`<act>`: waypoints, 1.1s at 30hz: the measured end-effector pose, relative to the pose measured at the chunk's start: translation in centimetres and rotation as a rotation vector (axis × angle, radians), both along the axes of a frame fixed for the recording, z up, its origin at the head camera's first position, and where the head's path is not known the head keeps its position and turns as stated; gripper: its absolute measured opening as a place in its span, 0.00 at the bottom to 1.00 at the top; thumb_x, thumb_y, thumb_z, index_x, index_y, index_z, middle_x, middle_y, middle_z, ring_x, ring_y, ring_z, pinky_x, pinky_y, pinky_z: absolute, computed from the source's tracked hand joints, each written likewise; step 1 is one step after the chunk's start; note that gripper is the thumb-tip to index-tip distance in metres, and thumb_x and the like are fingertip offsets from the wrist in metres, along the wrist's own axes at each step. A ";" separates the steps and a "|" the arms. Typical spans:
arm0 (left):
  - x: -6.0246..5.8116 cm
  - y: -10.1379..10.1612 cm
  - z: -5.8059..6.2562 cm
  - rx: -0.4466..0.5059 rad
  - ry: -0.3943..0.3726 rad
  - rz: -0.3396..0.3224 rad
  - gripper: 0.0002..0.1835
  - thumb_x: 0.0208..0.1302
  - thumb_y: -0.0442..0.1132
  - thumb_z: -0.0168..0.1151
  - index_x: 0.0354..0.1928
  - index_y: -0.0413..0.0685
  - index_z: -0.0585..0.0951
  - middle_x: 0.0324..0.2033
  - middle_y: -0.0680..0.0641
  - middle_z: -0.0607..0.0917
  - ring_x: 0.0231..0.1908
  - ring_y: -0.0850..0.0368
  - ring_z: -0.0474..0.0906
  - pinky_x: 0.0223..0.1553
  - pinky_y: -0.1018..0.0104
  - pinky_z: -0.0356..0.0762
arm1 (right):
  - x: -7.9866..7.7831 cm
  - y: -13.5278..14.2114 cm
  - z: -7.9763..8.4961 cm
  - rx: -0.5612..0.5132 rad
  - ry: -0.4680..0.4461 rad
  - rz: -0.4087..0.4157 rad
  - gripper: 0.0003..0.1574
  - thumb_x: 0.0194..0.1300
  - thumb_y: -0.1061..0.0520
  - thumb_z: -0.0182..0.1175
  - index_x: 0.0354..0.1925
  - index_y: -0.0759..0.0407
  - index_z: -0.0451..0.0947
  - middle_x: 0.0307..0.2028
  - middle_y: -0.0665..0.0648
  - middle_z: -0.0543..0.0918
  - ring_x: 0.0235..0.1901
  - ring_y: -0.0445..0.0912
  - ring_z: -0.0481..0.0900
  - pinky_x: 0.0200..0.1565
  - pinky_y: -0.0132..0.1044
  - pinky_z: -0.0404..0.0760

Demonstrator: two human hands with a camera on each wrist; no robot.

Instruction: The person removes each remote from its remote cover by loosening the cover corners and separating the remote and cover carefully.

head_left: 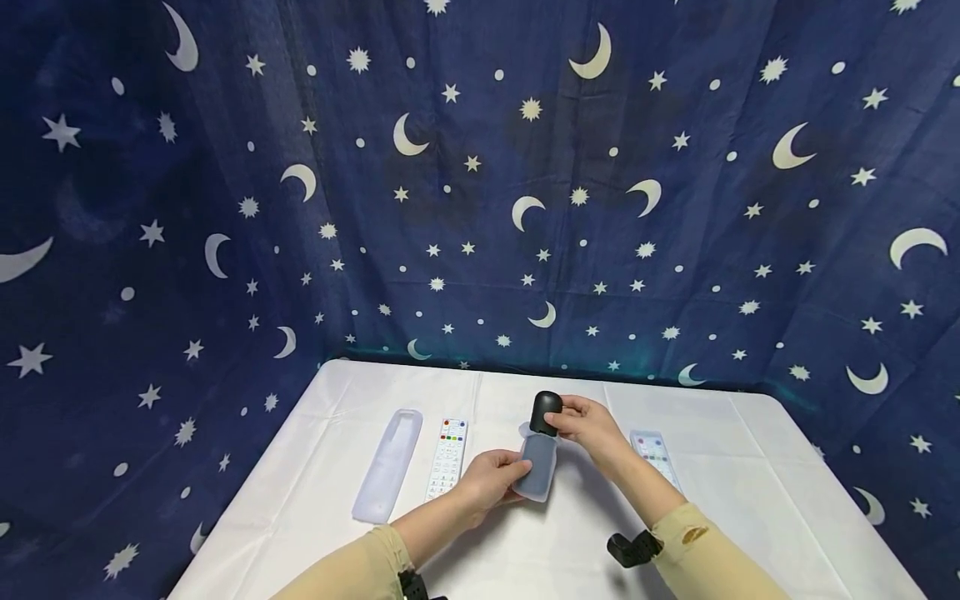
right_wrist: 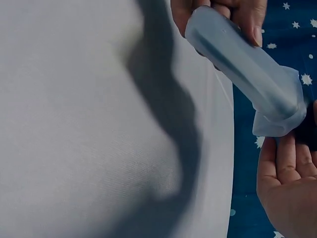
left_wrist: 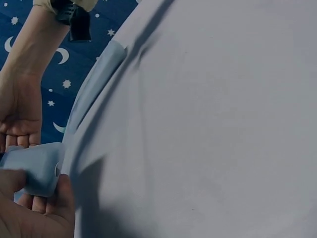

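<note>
In the head view my left hand (head_left: 489, 485) grips a translucent silicone remote cover (head_left: 537, 468) near its lower end, thumb on top. A black remote control (head_left: 546, 408) with a rounded end sticks out of the cover's far opening; no buttons show. My right hand (head_left: 592, 433) pinches that black end between thumb and fingers. The cover's mouth looks flared and folded around the remote in the right wrist view, where the cover (right_wrist: 242, 69) slants between both hands. In the left wrist view the cover's rounded closed end (left_wrist: 42, 171) rests in the left hand (left_wrist: 39, 218).
Left of the hands, a clear cover (head_left: 388, 467) lies flat beside a white remote (head_left: 447, 454). Behind my right forearm lies another white remote (head_left: 652, 450), apparently in a clear cover and partly hidden. A white-clothed table (head_left: 300, 508) meets a dark starry curtain (head_left: 480, 208).
</note>
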State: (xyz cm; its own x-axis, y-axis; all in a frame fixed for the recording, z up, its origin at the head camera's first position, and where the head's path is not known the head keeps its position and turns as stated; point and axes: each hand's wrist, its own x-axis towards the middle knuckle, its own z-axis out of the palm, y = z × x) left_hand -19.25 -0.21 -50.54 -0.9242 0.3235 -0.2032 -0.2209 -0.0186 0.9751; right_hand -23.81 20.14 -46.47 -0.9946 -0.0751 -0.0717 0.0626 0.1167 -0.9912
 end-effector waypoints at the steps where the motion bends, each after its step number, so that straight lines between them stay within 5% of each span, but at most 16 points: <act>1: 0.1 0.0 -0.1 0.016 -0.009 0.003 0.18 0.74 0.38 0.61 0.55 0.28 0.80 0.41 0.42 0.87 0.41 0.51 0.86 0.45 0.57 0.86 | -0.1 0.0 0.0 -0.001 -0.003 -0.002 0.31 0.66 0.59 0.69 0.62 0.73 0.73 0.46 0.60 0.88 0.41 0.43 0.84 0.47 0.38 0.82; 17: 0.2 0.1 0.1 0.026 0.014 0.010 0.18 0.79 0.37 0.52 0.55 0.24 0.79 0.38 0.38 0.88 0.36 0.53 0.87 0.41 0.60 0.87 | -1.1 0.7 0.5 -0.015 -0.019 -0.017 0.31 0.67 0.60 0.68 0.62 0.75 0.72 0.48 0.62 0.87 0.41 0.43 0.85 0.45 0.36 0.83; 26: 0.6 0.0 0.1 -0.009 0.009 0.010 0.17 0.76 0.38 0.56 0.52 0.27 0.81 0.36 0.41 0.87 0.32 0.56 0.85 0.39 0.61 0.87 | -1.2 0.9 0.7 -0.014 -0.031 -0.034 0.33 0.67 0.59 0.68 0.64 0.75 0.71 0.52 0.63 0.85 0.40 0.41 0.84 0.43 0.33 0.83; 33: 0.5 0.6 0.6 -0.085 -0.024 -0.001 0.20 0.66 0.45 0.69 0.49 0.35 0.81 0.40 0.44 0.84 0.38 0.53 0.82 0.41 0.57 0.85 | -0.9 0.6 0.5 -0.006 -0.040 -0.031 0.31 0.68 0.60 0.68 0.62 0.75 0.72 0.50 0.63 0.86 0.40 0.42 0.84 0.45 0.38 0.83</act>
State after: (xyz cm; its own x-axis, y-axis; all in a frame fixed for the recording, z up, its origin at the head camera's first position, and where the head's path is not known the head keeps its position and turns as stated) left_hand -18.78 0.42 -49.92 -0.9186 0.3047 -0.2517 -0.2438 0.0644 0.9677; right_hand -24.70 20.73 -46.00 -0.9928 -0.0446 -0.1116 0.1062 0.1076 -0.9885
